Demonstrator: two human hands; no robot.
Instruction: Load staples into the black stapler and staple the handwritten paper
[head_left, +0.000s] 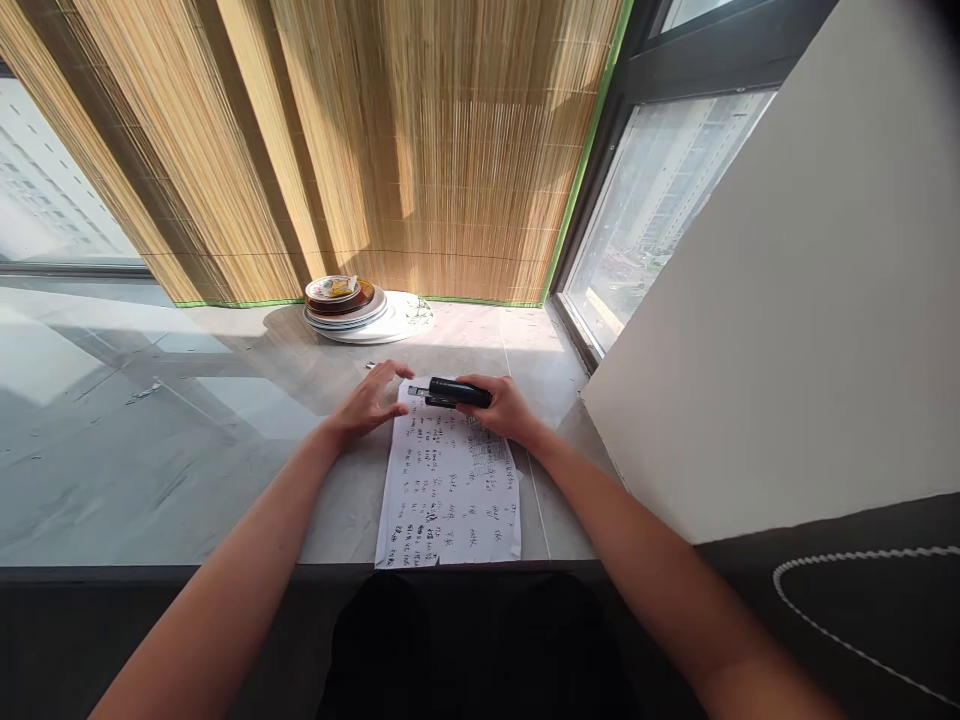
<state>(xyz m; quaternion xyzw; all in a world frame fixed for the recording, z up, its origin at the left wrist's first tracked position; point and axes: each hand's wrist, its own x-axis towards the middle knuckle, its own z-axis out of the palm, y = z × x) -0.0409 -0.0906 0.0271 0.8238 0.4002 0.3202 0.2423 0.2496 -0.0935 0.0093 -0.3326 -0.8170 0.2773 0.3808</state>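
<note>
1. Your right hand (504,402) has its fingers closed around the black stapler (460,391). If that grip is slack, the stapler could plausibly twist in your palm and crease the handwritten paper (442,490) below it.

2. Your left hand (366,404) appears to hold nothing: thumb and fingers stand wide apart beside the paper's far left corner. You may or may not be touching the sheet; I cannot tell. The metal tip (418,391) of the stapler faces that gap, so a leftward slip might catch a fingertip.

3. The paper's near end reaches the front edge of the tiled ledge (210,480). Nothing visibly weighs that end down, so leaning in or brushing it could skew it.

4. The stapler is over the paper's far part, well back from the ledge's front edge; contact between the two is unclear.

5. The stapler's long axis runs left to right, nearly parallel to the front edge, metal tip pointing left, gripped end right.

6. The paper's long axis runs from the front edge toward the back edge, where a stack of plates (349,316) sits.
</note>
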